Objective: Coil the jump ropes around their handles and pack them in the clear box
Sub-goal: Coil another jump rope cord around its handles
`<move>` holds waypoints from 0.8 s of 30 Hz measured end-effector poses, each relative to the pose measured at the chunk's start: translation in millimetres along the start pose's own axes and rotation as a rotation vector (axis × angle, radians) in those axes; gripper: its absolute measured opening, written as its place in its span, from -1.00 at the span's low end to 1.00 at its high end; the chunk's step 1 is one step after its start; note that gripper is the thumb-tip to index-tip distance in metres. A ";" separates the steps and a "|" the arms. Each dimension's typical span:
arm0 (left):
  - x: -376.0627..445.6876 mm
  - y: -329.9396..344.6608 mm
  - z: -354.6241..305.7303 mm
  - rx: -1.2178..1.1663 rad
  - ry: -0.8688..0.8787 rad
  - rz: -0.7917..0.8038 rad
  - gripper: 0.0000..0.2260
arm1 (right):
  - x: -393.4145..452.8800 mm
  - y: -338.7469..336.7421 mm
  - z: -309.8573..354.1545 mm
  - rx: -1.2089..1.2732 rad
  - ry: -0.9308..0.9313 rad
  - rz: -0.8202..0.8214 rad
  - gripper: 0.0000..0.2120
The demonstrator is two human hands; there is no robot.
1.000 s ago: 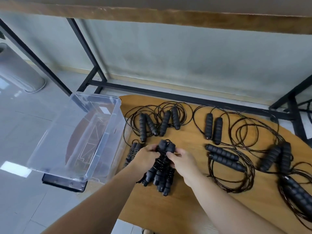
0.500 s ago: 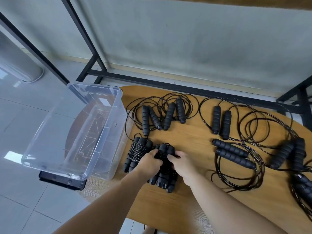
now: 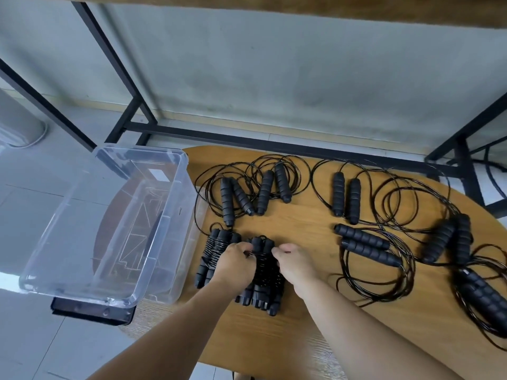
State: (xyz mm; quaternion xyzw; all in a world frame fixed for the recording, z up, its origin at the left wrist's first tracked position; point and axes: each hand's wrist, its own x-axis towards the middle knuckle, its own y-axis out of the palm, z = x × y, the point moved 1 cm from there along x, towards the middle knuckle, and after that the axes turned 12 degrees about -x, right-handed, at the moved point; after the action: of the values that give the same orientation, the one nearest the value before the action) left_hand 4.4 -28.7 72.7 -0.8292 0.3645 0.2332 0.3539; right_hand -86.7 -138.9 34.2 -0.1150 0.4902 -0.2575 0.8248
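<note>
Coiled rope bundle (image 3: pixel 264 272) lies on wooden table (image 3: pixel 315 229), long axis running away from the person, handle caps at far end. L hand (image 3: pixel 236 263) & R hand (image 3: pixel 295 260) flank it, fingertips pinching its cord near the top. Clear box (image 3: pixel 153 215) just left, w/ 2nd coiled bundle (image 3: pixel 212 253) between.

Wooden table (image 3: pixel 315 223), black metal frame (image 3: pixel 115 61)

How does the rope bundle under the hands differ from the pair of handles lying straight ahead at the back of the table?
The coiled bundle has its rope wound tightly round its handles; the back pair has rope sprawling in loose loops. Both the left hand and right hand grip the bundle; the back pair lies untouched. Both have black ribbed handles and rest on the wooden table.
</note>
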 end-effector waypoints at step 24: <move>36.3 160.9 -152.5 0.537 0.381 0.281 -0.79 | -7.7 -161.3 -101.9 1.080 0.428 -0.281 -0.79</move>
State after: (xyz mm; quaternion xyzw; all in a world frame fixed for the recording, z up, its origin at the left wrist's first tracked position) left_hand -77.0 -237.9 79.9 -0.6771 0.5826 0.0166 0.4492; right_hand -228.3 -264.1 61.0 0.3113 0.4252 -0.5945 0.6074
